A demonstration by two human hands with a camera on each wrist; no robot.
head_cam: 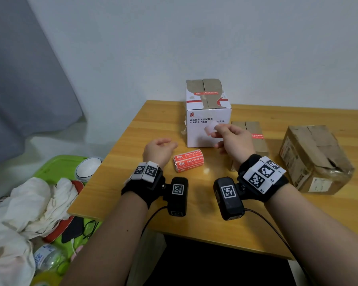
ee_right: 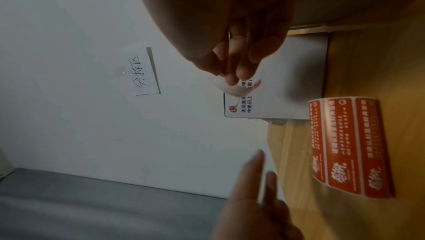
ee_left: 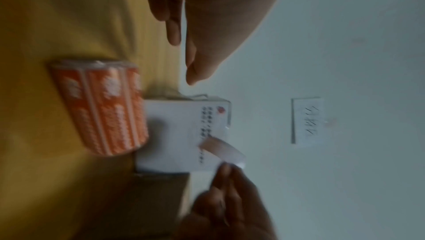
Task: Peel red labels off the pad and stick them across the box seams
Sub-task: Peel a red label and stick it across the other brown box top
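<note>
At centre frame in the head view, right hand [head_cam: 233,141] raised in front of the white box [head_cam: 208,129], fingertips pinching a curled peeled label [head_cam: 210,129], pale backing side showing. Left hand [head_cam: 160,150] just left of it, low over the wooden table [head_cam: 132,162], fingers relaxed and loosely spread, holding nothing. Roll of red labels [head_cam: 188,161] lying on its side between the two wrists. At right, two brown cardboard boxes [head_cam: 316,157].
</note>
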